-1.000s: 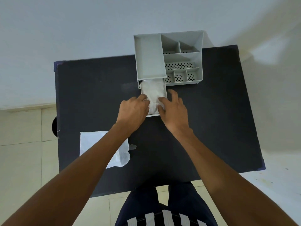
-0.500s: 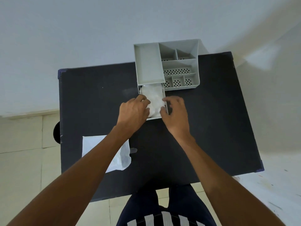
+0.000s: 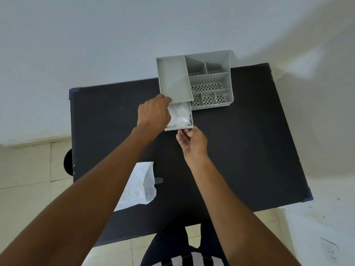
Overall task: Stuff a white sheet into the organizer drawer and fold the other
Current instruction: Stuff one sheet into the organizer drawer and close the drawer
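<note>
A grey organizer (image 3: pixel 173 77) stands at the far edge of the black table (image 3: pixel 249 150). Its drawer (image 3: pixel 178 128) is pulled out toward me, with a crumpled white sheet (image 3: pixel 179 116) inside. My left hand (image 3: pixel 154 113) lies over the drawer's left side, fingers curled against the sheet and the organizer's front. My right hand (image 3: pixel 192 143) sits just in front of the drawer's front wall, palm turned up, fingertips touching its lower edge. The other white sheet (image 3: pixel 143 184) lies flat on the near left of the table, partly hidden by my left forearm.
The organizer's right half has several small perforated compartments (image 3: pixel 208 87). A wall rises right behind the table. A dark round object (image 3: pixel 67 162) shows at the table's left edge. Tiled floor and my legs are below the near edge.
My right hand left the drawer's right side and came down in front of it, palm up. My left hand slid farther up along the drawer's left side. The view shifted, too.
</note>
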